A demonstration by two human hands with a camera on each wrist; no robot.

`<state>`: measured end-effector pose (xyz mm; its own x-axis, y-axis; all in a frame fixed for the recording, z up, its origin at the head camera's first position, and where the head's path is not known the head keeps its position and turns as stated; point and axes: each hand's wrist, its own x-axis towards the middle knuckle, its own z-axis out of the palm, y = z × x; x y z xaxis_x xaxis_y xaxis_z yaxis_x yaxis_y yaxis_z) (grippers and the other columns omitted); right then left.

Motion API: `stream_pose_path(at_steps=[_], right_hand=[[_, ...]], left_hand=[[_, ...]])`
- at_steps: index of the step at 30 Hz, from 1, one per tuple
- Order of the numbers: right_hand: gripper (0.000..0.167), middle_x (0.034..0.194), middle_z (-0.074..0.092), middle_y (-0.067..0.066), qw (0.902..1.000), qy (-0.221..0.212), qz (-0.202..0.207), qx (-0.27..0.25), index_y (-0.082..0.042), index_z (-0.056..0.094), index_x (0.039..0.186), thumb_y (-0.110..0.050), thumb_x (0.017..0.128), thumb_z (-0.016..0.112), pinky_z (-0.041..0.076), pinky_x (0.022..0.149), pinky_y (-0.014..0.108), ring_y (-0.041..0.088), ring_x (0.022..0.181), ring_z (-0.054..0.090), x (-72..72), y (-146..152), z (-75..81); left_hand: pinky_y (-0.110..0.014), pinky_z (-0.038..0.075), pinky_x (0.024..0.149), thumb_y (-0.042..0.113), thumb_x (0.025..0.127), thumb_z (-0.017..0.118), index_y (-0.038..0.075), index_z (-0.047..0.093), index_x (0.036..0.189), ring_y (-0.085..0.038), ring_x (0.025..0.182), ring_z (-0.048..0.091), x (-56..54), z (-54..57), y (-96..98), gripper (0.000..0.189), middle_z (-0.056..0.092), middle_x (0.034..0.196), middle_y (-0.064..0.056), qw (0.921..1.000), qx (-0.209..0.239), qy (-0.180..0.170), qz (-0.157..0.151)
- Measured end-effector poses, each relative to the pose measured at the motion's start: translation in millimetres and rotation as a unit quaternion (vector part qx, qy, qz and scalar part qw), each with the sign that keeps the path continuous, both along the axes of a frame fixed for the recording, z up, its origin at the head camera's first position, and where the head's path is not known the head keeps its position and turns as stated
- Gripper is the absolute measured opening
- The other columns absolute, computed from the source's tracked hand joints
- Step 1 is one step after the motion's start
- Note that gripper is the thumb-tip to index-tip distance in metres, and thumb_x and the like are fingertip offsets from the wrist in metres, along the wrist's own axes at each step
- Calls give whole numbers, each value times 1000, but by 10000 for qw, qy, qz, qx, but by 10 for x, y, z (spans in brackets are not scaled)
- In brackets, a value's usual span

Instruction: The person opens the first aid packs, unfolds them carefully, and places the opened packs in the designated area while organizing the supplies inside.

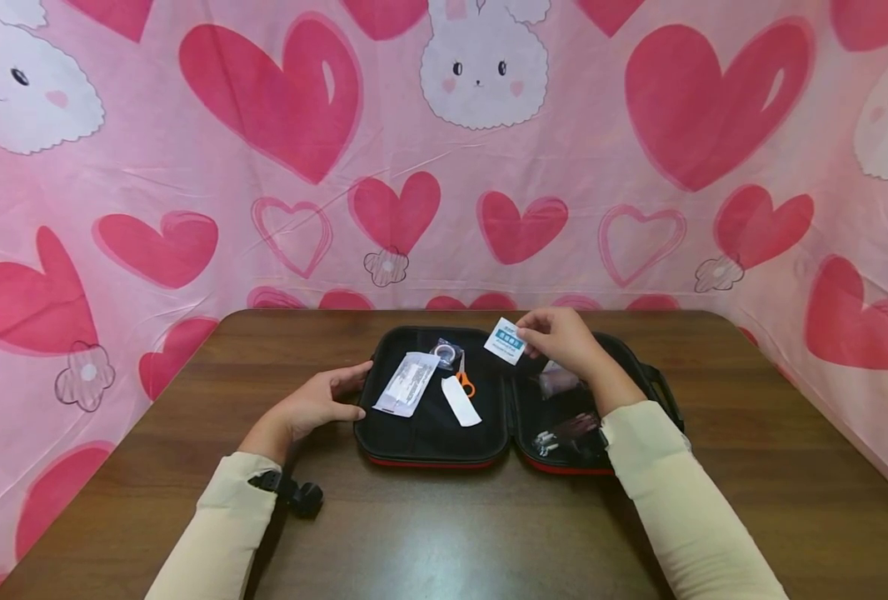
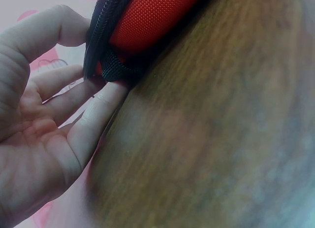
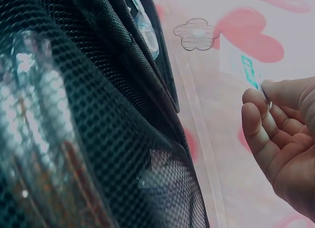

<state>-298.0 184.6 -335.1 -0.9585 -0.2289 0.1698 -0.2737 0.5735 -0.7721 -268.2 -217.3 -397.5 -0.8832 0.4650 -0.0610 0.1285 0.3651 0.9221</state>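
An unfolded zip case [image 1: 432,442], black inside and red outside, lies on the table. My left hand [image 1: 316,408] rests against its left edge, thumb and fingers spread along the side; the left wrist view shows the fingertips at the zipper and a small black strap tab [image 2: 114,66]. Above the case's fold, my right hand [image 1: 561,340] pinches a small white and teal alcohol pad packet [image 1: 506,342] between thumb and fingers. In the left half lie a white sealed packet [image 1: 408,383], a bagged tape roll [image 1: 444,354], orange-handled scissors [image 1: 466,384] and a white strip [image 1: 460,402] beside them.
Black mesh [image 3: 106,97] covers the right half, with clear bagged items [image 1: 575,427] inside it. A carry handle [image 1: 661,390] sticks out at the case's right side. Behind the wooden table [image 1: 444,533] hangs a pink heart-patterned cloth [image 1: 444,150].
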Motion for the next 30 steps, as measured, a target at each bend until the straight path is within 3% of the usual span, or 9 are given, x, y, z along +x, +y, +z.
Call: stream_pose_path(at_steps=[7, 18, 30], right_hand=[[19, 83, 68, 13, 9993, 293, 72, -216, 2, 68, 104, -13, 93, 67, 58, 71, 46, 24, 67, 63, 53, 75, -9], [21, 90, 68, 17, 9988, 210, 14, -443, 5, 66, 107, -11, 94, 66, 59, 69, 40, 24, 68, 62, 68, 235, -13], [23, 86, 68, 20, 9979, 396, -90, -501, 11, 65, 106, -8, 93, 66, 57, 61, 27, 21, 64, 62, 45, 443, -48]], left_hand=[[-60, 24, 111, 6, 81, 76, 6, 33, 152, -41, 138, 33, 2, -4, -5, 83, 40, 149, -23, 10000, 19, 18, 7], [-61, 24, 110, 7, 81, 76, 6, 32, 152, -42, 137, 34, 9, 10, 2, 84, 40, 148, -23, 10000, -13, 47, 6], [-60, 23, 111, 7, 80, 76, 5, 33, 152, -41, 137, 34, 12, 4, 0, 83, 41, 148, -23, 10000, 18, 49, -13]])
